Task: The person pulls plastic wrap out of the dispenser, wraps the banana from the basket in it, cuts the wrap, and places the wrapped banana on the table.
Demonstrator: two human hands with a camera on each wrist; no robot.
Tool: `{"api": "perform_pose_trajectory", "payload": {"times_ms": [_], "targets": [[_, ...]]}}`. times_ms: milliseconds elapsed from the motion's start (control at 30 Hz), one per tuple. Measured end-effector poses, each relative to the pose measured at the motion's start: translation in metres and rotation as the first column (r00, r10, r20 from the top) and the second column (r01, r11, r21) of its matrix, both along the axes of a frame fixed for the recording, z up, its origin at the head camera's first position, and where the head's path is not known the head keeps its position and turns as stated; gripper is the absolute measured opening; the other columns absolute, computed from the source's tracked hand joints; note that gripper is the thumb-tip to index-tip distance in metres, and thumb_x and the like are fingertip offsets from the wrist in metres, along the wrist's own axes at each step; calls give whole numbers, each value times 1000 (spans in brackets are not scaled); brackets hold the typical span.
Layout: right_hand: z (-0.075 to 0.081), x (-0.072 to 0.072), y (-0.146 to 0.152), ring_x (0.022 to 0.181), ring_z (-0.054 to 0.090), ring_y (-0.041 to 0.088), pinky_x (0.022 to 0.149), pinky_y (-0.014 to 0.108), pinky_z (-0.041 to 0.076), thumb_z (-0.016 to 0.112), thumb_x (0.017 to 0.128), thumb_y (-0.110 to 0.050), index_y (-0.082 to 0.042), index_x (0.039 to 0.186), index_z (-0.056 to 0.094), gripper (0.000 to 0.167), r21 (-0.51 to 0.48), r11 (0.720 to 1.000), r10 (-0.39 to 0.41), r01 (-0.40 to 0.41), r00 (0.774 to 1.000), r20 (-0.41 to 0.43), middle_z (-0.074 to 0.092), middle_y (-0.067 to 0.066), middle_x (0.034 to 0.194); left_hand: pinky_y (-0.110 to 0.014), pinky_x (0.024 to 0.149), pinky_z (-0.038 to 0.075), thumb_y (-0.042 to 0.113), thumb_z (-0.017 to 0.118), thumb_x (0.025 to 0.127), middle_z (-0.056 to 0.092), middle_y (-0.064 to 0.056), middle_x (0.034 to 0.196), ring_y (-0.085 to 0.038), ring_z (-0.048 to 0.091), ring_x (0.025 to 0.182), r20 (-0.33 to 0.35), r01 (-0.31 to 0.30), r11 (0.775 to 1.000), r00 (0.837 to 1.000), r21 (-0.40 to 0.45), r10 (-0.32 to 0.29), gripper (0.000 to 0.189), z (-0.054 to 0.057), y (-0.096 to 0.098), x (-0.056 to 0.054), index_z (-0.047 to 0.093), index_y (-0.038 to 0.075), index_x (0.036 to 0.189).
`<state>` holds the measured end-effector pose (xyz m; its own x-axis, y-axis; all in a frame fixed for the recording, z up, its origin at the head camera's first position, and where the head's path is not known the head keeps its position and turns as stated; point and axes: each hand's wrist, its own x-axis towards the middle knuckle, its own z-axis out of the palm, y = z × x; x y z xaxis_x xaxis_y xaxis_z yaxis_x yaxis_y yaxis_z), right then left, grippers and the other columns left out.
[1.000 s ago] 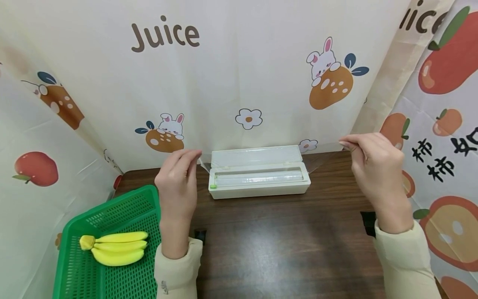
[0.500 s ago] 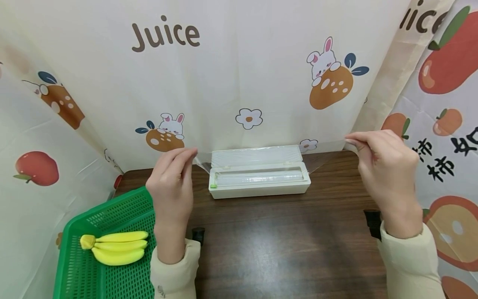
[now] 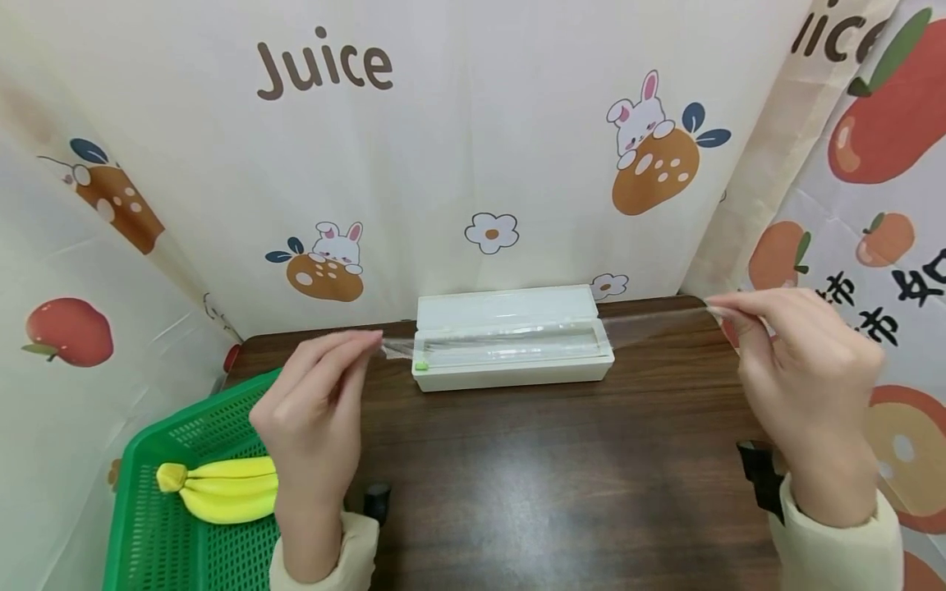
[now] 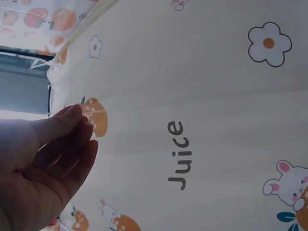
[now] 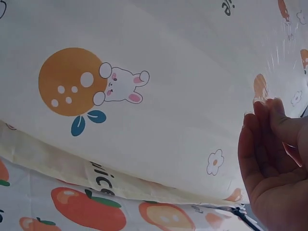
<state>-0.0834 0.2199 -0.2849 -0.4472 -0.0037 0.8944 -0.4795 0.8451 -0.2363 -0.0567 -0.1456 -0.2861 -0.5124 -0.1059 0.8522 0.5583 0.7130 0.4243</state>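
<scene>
A sheet of clear cling film [image 3: 650,327] stretches between my two hands in the head view. My left hand [image 3: 314,423] pinches its left end between thumb and fingertips, and my right hand [image 3: 809,377] pinches the right end. Behind the film, near the back of the table, sits a white cling film box [image 3: 513,377] with its lid raised and a green piece at its front left corner. The roll [image 3: 510,355] lies inside the box. Whether the stretched sheet still joins the roll is hard to tell. Both wrist views show bent fingers meeting the thumb.
A green basket [image 3: 173,423] stands on the left, holding a bunch of bananas [image 3: 222,488], partly covered by my left forearm. The dark wooden table [image 3: 547,476] ends at a printed curtain [image 3: 414,164] behind the box; another curtain hangs at the right.
Both hands have moved apart and lower, toward me. The film between them has come down across the front of the raised lid and looks tauter. The box and bananas have stayed put.
</scene>
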Motion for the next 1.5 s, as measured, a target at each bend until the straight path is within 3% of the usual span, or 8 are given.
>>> {"api": "perform_pose_trajectory", "payload": {"times_ms": [233,467,600,700,833,933,1200,1500], "targets": [[-16,30,8,89,56,-16,81,1,37,66,107,-30,7,84,80,45,-68,988,134,-135,991,-19,72,21,74,-8,86,53,31,67,105,80,-9,97,-16,73,88,65,103,994,993,-49,-100,35,-11,-13,30,84,2,97],[-31,57,17,100,67,-9,86,5,44,73,103,-24,10,86,77,39,-166,929,347,-332,935,76,78,8,92,-9,82,53,40,68,104,77,-5,94,-5,69,88,115,212,976,972,-46,-206,38,-22,-20,50,84,8,91],[-43,70,21,106,72,3,91,9,50,74,100,-9,12,90,75,24,-266,842,514,-469,847,134,79,9,108,-10,82,54,37,69,104,77,-6,97,-4,70,89,153,270,962,953,-34,-262,33,-27,-21,59,84,10,91],[-55,78,24,111,73,12,94,12,53,71,98,3,16,95,72,13,-376,705,687,-601,711,150,78,14,113,-11,81,56,33,69,104,78,-6,97,-4,72,90,185,351,936,922,-32,-340,28,-32,-23,64,83,10,93],[-77,84,33,113,73,17,93,16,56,66,97,13,17,101,68,6,-499,520,843,-694,512,166,77,15,112,-15,80,58,24,69,104,78,-6,95,-8,73,88,217,520,853,838,-40,-501,18,-42,-29,67,80,11,98],[-95,90,43,111,73,17,91,17,57,62,95,21,14,107,68,15,-543,488,869,-684,437,232,77,13,110,-16,78,59,20,68,104,77,-4,95,-8,73,86,284,628,778,749,-16,-598,13,-50,-34,69,78,13,101],[-134,109,64,92,73,10,79,18,58,63,78,36,-9,111,70,57,-427,683,716,-592,431,548,76,0,104,-15,73,58,4,74,98,76,-2,93,-6,70,82,439,779,624,542,57,-717,14,-78,-41,73,75,16,105],[-179,120,57,82,68,9,67,21,56,64,84,30,-13,108,71,50,-528,652,749,-545,352,561,74,-2,94,-14,69,57,-6,74,92,77,-1,90,4,68,83,707,820,525,232,227,-668,15,-124,-44,76,78,7,98]]}}
